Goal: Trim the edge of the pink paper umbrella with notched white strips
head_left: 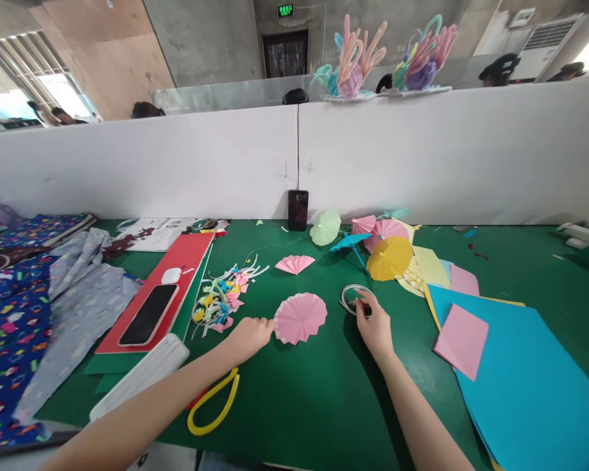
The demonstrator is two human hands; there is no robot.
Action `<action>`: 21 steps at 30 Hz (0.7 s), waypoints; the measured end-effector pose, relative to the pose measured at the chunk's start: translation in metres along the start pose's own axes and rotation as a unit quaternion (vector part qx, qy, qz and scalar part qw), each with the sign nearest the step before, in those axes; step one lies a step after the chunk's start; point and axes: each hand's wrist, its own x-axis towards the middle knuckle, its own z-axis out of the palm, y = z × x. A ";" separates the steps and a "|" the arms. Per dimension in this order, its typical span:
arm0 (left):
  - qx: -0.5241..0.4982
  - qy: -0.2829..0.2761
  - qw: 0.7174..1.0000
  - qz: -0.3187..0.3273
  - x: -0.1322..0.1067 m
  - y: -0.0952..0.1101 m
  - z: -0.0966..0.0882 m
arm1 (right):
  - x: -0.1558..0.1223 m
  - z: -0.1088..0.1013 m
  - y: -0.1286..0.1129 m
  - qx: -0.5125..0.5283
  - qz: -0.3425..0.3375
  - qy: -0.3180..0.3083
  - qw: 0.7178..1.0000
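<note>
A round pleated pink paper disc (302, 318) is pinched at its left edge by my left hand (252, 337), whose fingers are closed. My right hand (373, 317) grips a thin roll of whitish tape (349, 288) by its rim, the fingertips partly hidden. Beyond the disc lies a smaller pink folded paper fan (295, 263). Several finished paper umbrellas stand further back, among them a yellow one (391, 258), a pale green one (325, 227) and a blue one (351, 241).
Scissors with yellow handles (214, 405) lie beneath my left forearm. Paper scraps (223, 297) are heaped at left, beside a phone (148, 314) on red card (122, 332). Blue sheets (530, 366) with pink paper (462, 341) are at right. Another phone (298, 210) leans on the white partition (201, 163).
</note>
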 end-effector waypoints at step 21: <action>-0.468 0.118 0.872 -0.076 -0.020 -0.025 -0.036 | 0.000 -0.002 -0.006 0.023 0.019 0.009 1.000</action>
